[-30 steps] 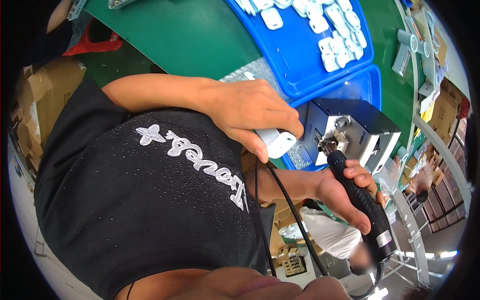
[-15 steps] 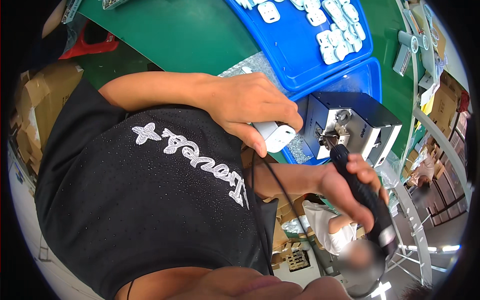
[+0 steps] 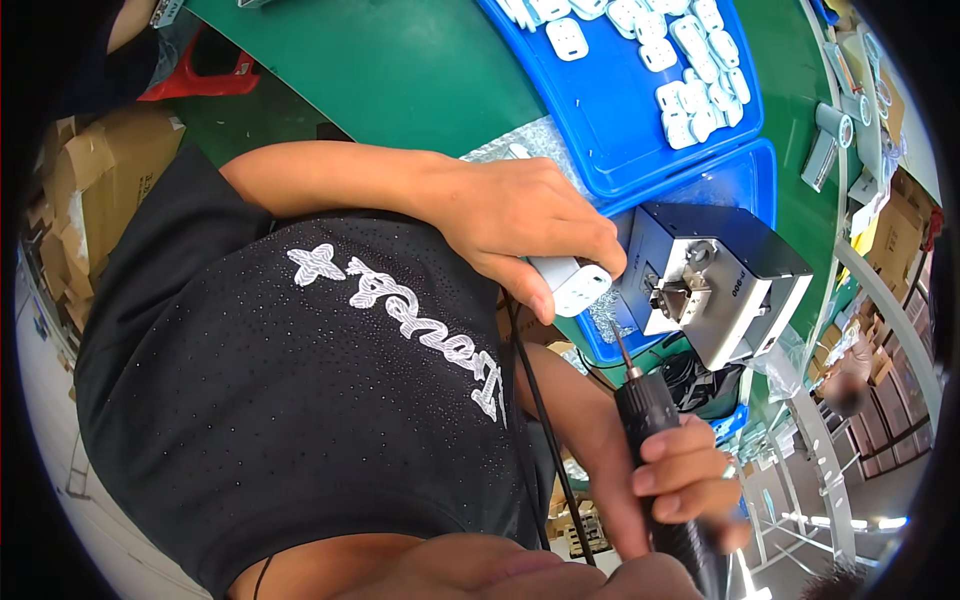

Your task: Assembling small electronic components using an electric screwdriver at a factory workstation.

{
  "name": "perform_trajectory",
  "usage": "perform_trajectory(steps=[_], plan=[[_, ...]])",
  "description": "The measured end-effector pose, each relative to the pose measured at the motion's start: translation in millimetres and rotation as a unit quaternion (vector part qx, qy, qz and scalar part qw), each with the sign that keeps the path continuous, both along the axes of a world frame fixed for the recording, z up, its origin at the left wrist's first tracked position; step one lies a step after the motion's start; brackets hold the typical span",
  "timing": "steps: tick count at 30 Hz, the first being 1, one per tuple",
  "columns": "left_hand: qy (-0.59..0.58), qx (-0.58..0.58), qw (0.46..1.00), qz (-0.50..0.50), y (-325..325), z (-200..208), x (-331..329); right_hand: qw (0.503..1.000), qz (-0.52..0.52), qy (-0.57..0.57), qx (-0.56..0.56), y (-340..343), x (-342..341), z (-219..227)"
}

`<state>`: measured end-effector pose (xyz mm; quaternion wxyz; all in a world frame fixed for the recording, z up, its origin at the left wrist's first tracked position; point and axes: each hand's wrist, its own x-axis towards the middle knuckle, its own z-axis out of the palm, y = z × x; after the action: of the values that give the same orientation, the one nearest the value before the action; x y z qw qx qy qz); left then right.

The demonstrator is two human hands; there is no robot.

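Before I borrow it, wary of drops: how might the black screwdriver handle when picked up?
The black screwdriver likely feels heavy: its thick build fills the right hand. Being rounded, it may roll if laid down. The straight, thin bit looks stiff.

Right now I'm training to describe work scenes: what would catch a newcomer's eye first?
First, the black screwdriver-like tool in the right hand, lower right, pointing up near the white piece in the left hand. Next, the bright blue tray at the top, holding many white parts. Below it stands a boxy black-and-silver machine.
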<state>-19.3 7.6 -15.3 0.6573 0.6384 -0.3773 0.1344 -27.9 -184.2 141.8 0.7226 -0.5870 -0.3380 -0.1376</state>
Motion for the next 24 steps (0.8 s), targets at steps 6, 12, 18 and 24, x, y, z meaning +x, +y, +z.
perform_trajectory(steps=[6,12,18,24], plan=[[0.007,-0.001,1.0,0.004,4.0,-0.8,0.2,0.987,0.111,-0.028,0.115,25.8,3.3,4.7],[0.001,-0.003,1.0,0.02,6.5,3.6,-1.0,0.964,0.228,0.135,0.005,25.0,3.1,13.0],[0.031,0.021,0.999,-0.015,1.5,7.2,-6.9,0.967,0.236,0.019,-0.096,10.0,1.7,8.9],[0.03,0.021,0.999,-0.021,-3.0,10.8,-11.0,0.936,0.326,0.13,0.008,7.8,12.9,-3.6]])
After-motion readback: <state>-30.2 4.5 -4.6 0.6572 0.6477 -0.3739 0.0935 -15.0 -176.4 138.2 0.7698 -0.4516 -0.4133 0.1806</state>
